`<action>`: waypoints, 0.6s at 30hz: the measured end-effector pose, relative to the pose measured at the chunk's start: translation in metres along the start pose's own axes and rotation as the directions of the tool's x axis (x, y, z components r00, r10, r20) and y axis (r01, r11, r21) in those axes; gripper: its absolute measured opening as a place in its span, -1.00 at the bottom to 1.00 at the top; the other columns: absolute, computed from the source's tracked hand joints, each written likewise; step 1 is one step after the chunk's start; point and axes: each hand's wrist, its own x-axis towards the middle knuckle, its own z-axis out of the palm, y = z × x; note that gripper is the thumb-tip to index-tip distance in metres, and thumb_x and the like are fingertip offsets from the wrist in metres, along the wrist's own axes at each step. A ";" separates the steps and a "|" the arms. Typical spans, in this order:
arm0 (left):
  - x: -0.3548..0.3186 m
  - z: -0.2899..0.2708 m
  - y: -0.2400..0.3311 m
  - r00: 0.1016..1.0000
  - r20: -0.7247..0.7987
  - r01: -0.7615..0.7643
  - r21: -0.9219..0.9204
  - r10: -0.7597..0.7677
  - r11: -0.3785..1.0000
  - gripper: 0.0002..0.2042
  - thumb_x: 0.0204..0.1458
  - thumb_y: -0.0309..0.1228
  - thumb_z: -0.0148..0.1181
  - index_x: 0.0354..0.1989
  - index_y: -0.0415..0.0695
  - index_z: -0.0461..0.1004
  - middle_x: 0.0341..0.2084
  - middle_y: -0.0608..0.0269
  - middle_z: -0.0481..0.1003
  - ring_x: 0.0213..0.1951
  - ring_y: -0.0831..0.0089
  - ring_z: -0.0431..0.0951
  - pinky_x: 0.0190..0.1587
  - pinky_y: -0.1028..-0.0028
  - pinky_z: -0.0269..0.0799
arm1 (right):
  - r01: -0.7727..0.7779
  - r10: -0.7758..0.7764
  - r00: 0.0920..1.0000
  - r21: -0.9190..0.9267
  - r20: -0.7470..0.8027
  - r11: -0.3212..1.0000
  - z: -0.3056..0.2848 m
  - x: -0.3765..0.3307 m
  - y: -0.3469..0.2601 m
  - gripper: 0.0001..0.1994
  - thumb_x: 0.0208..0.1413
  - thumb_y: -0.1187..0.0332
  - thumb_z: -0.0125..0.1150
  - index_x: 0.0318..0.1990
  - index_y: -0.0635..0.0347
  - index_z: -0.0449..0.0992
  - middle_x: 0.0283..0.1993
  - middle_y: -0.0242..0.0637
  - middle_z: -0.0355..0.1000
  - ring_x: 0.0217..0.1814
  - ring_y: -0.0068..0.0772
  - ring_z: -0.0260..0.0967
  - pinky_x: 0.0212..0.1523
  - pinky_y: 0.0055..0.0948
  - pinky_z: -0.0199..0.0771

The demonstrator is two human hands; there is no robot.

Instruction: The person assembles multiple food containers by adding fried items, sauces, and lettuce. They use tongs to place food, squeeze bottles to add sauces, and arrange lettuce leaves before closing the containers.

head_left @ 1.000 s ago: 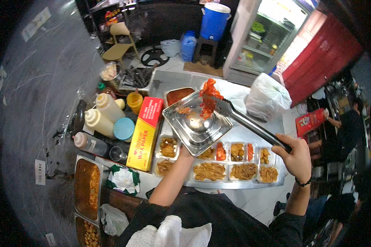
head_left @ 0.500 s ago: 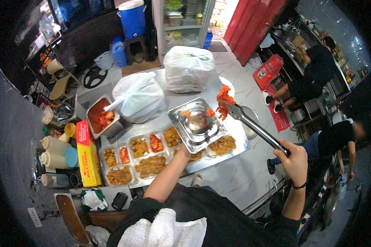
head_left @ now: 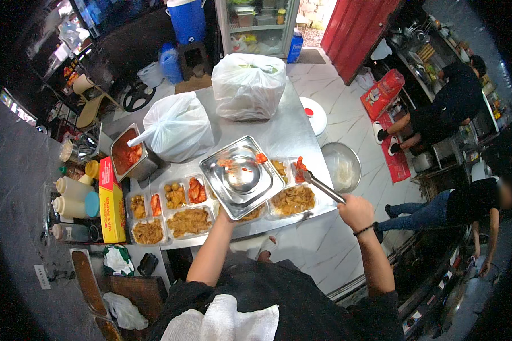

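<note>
My right hand (head_left: 356,213) is closed round the handle of steel tongs (head_left: 329,190). Their tips reach the rightmost plastic meal container (head_left: 292,209), beside red, sauce-coated vegetables that look like kimchi (head_left: 300,168) in its upper right compartment. From below, my left hand (head_left: 224,217) supports a square steel pan lid (head_left: 256,190), its fingers hidden beneath. Red scraps lie on the lid, which hovers over the middle containers and covers part of them. Further left, other containers hold brown meat (head_left: 189,222), small potatoes (head_left: 175,194) and red vegetables (head_left: 197,190).
Two tied white plastic bags (head_left: 179,128) stand at the back of the steel table (head_left: 301,125). A deep steel pan (head_left: 135,153) of red food, a wax paper box (head_left: 112,199) and squeeze bottles (head_left: 74,199) line the left. Two people (head_left: 455,108) work at the right.
My right hand has lowered the tongs leftward, bringing the raised red clump down to the rightmost container. My left hand still holds the lid. The whole view has shifted somewhat.
</note>
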 end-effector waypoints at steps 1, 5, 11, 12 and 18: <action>-0.007 -0.004 0.005 1.000 -0.010 -0.021 0.008 0.021 1.000 -0.54 0.22 -0.12 -0.16 0.18 -0.15 0.21 0.09 0.02 0.33 0.07 0.14 0.40 0.10 0.15 0.41 | -0.018 0.018 0.999 -0.009 0.030 1.000 0.002 0.008 -0.002 -0.76 -0.03 0.18 0.16 -0.27 0.08 0.55 -0.38 -0.07 0.51 -0.28 0.03 0.48 -0.22 -0.07 0.45; -0.049 -0.018 0.022 0.993 -0.060 -0.100 0.029 0.102 0.995 -0.54 0.22 -0.12 -0.16 0.18 -0.15 0.21 0.09 0.02 0.33 0.07 0.13 0.40 0.10 0.15 0.41 | 0.069 -0.067 0.998 -0.127 0.016 0.990 -0.019 0.022 -0.008 -0.81 -0.14 0.28 0.11 -0.42 0.14 0.56 -0.47 -0.04 0.49 -0.35 0.03 0.49 -0.27 -0.08 0.48; -0.091 -0.029 0.028 0.981 -0.085 -0.173 0.026 0.174 0.985 -0.54 0.22 -0.11 -0.16 0.18 -0.16 0.21 0.08 0.01 0.33 0.06 0.13 0.41 0.10 0.16 0.42 | 0.139 -0.142 0.990 -0.123 -0.021 0.983 -0.025 0.039 -0.009 -0.81 -0.16 0.34 0.03 -0.47 0.17 0.56 -0.46 -0.03 0.49 -0.37 0.02 0.49 -0.32 -0.09 0.47; -0.094 -0.029 0.028 0.980 -0.082 -0.180 0.021 0.181 0.984 -0.54 0.22 -0.11 -0.16 0.18 -0.16 0.21 0.08 0.01 0.33 0.06 0.13 0.41 0.10 0.16 0.42 | 0.157 -0.161 0.987 -0.140 -0.014 0.977 -0.019 0.045 -0.012 -0.81 -0.15 0.34 0.03 -0.47 0.17 0.57 -0.46 -0.02 0.49 -0.37 0.02 0.49 -0.32 -0.09 0.47; -0.104 -0.023 0.017 0.967 -0.110 -0.228 0.047 0.231 0.973 -0.51 0.19 -0.06 -0.13 0.14 -0.18 0.24 0.05 0.00 0.37 0.01 0.10 0.43 0.06 0.14 0.45 | 0.138 -0.146 0.987 -0.102 -0.072 0.985 -0.050 0.037 -0.019 -0.81 -0.16 0.33 0.04 -0.49 0.17 0.57 -0.44 -0.01 0.49 -0.36 0.03 0.48 -0.31 -0.09 0.48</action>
